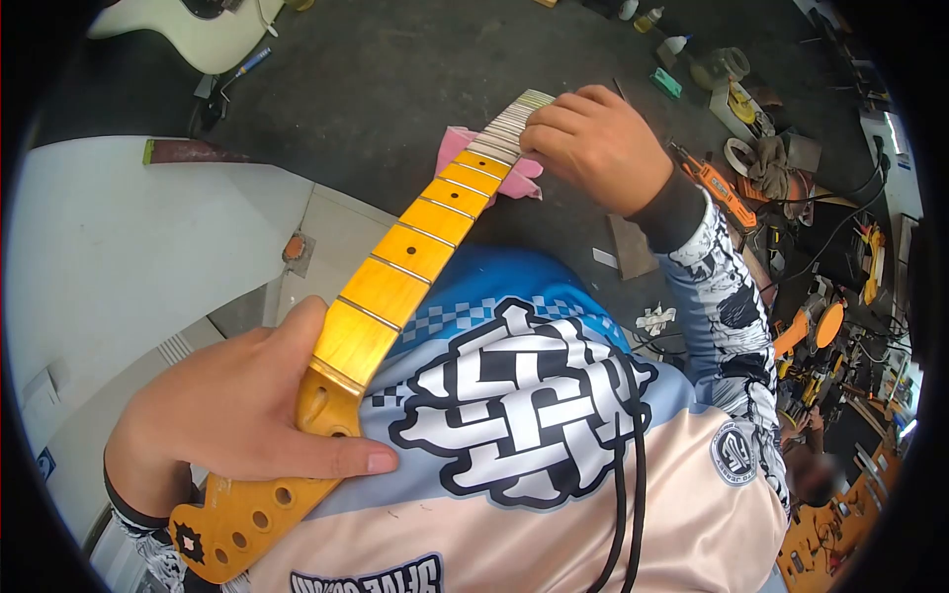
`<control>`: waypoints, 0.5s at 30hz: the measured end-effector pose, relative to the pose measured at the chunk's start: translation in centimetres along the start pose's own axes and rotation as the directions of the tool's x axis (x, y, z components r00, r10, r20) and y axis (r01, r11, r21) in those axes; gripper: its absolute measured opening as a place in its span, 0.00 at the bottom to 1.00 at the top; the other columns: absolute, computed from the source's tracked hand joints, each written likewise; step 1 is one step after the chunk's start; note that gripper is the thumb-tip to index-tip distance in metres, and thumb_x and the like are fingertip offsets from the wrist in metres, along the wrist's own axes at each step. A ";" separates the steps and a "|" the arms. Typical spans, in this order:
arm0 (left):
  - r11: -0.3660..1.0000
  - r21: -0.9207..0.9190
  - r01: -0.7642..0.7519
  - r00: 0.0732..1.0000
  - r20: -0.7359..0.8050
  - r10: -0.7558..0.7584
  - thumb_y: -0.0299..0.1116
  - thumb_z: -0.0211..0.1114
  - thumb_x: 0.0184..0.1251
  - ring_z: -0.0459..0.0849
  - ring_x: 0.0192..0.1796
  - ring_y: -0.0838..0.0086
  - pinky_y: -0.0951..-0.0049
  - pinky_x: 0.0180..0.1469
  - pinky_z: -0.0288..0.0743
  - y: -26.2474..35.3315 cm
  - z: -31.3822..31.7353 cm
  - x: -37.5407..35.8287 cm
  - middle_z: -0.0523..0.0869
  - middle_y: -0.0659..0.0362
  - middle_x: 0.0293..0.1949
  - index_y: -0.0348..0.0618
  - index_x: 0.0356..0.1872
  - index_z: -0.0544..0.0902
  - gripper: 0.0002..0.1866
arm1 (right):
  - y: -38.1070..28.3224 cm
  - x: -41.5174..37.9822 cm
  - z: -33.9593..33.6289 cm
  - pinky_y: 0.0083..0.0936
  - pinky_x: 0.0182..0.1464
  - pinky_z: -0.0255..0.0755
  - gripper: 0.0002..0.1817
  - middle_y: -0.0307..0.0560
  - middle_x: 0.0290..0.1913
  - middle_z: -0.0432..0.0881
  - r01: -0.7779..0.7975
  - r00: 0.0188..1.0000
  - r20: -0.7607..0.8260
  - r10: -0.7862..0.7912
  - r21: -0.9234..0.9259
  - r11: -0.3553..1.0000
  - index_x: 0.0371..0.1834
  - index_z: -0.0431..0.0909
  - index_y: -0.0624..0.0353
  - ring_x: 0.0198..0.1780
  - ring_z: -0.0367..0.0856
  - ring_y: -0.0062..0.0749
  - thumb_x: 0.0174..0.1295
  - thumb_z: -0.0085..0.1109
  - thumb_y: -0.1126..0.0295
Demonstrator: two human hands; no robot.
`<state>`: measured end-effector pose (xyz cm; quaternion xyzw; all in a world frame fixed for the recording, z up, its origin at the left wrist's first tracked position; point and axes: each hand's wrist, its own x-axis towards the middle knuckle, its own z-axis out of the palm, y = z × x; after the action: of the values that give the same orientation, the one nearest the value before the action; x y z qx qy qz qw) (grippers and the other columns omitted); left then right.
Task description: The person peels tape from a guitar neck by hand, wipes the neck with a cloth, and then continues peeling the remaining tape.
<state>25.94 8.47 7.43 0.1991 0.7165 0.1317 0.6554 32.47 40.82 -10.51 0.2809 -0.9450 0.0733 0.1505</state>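
Note:
A yellow guitar neck [411,252] with metal frets and dark dot inlays slants from the lower left up to the upper middle. Around its headstock end my left hand [252,400] is closed, thumb lying across the wood. My right hand [598,143] has curled fingers at the far end of the neck, over a stretch covered with pale strips between the frets; whatever is under the fingertips is hidden. A pink cloth [455,148] lies beneath that far end on the dark table [366,89].
A pale guitar body [188,30] and a blue-handled tool [247,67] lie at the upper left. Toward the right are small bottles, a green block [666,82], an orange tool [722,188] and cables. A person is partly visible at the lower right.

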 end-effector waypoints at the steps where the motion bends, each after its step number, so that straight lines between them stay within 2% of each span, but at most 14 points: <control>1: 0.996 0.058 0.073 0.997 0.017 -0.074 0.59 0.85 0.50 0.91 0.45 0.61 0.74 0.44 0.81 0.4 -0.1 -0.1 0.87 0.38 0.49 0.36 0.61 0.66 0.50 | 0.1 0.3 -0.1 0.30 0.53 0.74 0.06 0.34 0.42 0.83 0.023 0.999 0.023 -0.023 -0.011 1.000 0.41 0.81 0.50 0.48 0.83 0.29 0.61 0.63 0.68; 4: 0.982 0.142 0.128 0.992 0.002 -0.129 0.64 0.83 0.48 0.91 0.37 0.57 0.73 0.38 0.81 0.3 0.2 -0.2 0.88 0.37 0.42 0.35 0.58 0.66 0.50 | 0.5 1.1 0.0 0.29 0.52 0.75 0.07 0.33 0.41 0.82 0.096 0.992 0.082 -0.093 -0.034 0.995 0.42 0.82 0.49 0.47 0.82 0.28 0.61 0.64 0.67; 7: 0.950 0.256 0.181 0.982 0.000 -0.187 0.68 0.81 0.48 0.91 0.34 0.57 0.72 0.36 0.82 0.6 0.6 -0.2 0.88 0.36 0.40 0.32 0.57 0.66 0.52 | 0.8 1.9 0.2 0.28 0.51 0.76 0.07 0.32 0.41 0.82 0.161 0.982 0.109 -0.156 -0.045 0.986 0.42 0.83 0.48 0.47 0.82 0.28 0.61 0.64 0.67; 9: 0.939 0.302 0.163 0.986 -0.015 -0.166 0.70 0.80 0.48 0.91 0.33 0.57 0.73 0.35 0.81 0.1 1.0 -0.3 0.88 0.36 0.39 0.31 0.56 0.66 0.53 | 0.7 2.4 0.3 0.28 0.50 0.76 0.07 0.31 0.41 0.83 0.194 0.976 0.106 -0.188 -0.045 0.980 0.41 0.83 0.48 0.48 0.82 0.28 0.60 0.65 0.67; 12: 0.914 0.362 0.183 0.981 -0.007 -0.194 0.72 0.79 0.48 0.90 0.32 0.57 0.74 0.35 0.81 0.4 0.7 -0.6 0.88 0.36 0.37 0.30 0.56 0.66 0.55 | 0.9 3.2 -0.1 0.30 0.54 0.74 0.09 0.34 0.42 0.82 0.183 0.973 0.143 -0.182 0.003 0.983 0.41 0.81 0.50 0.49 0.81 0.30 0.58 0.68 0.67; 15: 0.863 0.447 0.234 0.968 -0.021 -0.251 0.74 0.78 0.46 0.90 0.30 0.57 0.74 0.34 0.81 1.0 0.8 -0.8 0.88 0.37 0.35 0.30 0.56 0.66 0.56 | 0.8 3.8 -0.1 0.30 0.53 0.74 0.09 0.33 0.43 0.82 0.205 0.967 0.158 -0.201 -0.010 0.979 0.41 0.81 0.50 0.49 0.81 0.30 0.58 0.68 0.67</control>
<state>26.94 8.95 8.49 0.2547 0.7344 -0.1232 0.6169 29.07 39.57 -9.19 0.3790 -0.9211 0.0227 0.0864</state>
